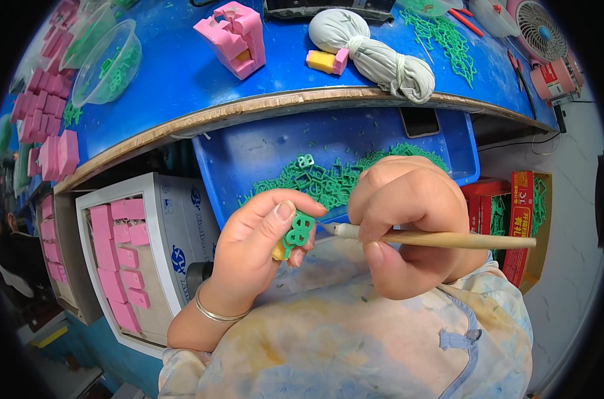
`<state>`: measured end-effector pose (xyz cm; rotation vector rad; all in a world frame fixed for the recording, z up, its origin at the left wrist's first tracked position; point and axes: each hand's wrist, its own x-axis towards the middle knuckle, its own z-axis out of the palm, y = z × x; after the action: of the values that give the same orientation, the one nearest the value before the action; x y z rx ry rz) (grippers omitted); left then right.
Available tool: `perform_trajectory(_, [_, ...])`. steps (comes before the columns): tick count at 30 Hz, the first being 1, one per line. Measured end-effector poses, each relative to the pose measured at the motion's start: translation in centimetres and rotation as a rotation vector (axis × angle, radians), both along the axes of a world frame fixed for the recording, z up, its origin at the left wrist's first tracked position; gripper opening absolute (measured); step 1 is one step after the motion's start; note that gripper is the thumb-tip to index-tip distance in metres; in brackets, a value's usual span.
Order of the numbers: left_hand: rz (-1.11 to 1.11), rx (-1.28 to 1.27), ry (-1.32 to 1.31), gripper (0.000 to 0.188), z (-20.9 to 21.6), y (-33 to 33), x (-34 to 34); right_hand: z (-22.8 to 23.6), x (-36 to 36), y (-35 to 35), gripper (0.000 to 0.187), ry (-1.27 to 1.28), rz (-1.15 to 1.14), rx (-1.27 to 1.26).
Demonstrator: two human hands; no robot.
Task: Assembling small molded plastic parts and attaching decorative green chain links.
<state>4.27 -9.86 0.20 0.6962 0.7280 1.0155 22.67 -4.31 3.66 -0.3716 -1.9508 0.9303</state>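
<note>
My left hand (248,243) pinches a small green openwork piece (300,229) with square holes between thumb and fingers. Something yellow (278,251) shows just under it, partly hidden by the hand. My right hand (411,223) is closed around a slim tool with a pale wooden handle (475,239), whose thin pointed metal tip (327,227) is close to the green piece; whether they touch I cannot tell. Behind both hands, a blue plastic tray (225,169) holds a heap of green pieces and scraps (322,179).
On the blue bench (162,60) stand a pink block mold (239,43), a tied cloth bundle (375,53) and a clear bowl (109,63). Pink blocks fill a box (119,256) at left. A phone (419,122) lies at the tray's far edge. Red boxes (518,223) stand at right.
</note>
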Motion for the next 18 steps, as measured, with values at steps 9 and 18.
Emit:
perform_trajectory(9, [0.010,-0.056,-0.146,0.033,-0.2,0.2,0.1,1.9,1.9,0.0,0.013,-0.742,0.712,-0.108])
perform_trajectory(18, [-0.017,-0.037,-0.185,0.037,-0.3,0.2,-0.2,1.0,1.2,0.7,0.010,0.102,0.372,-0.302])
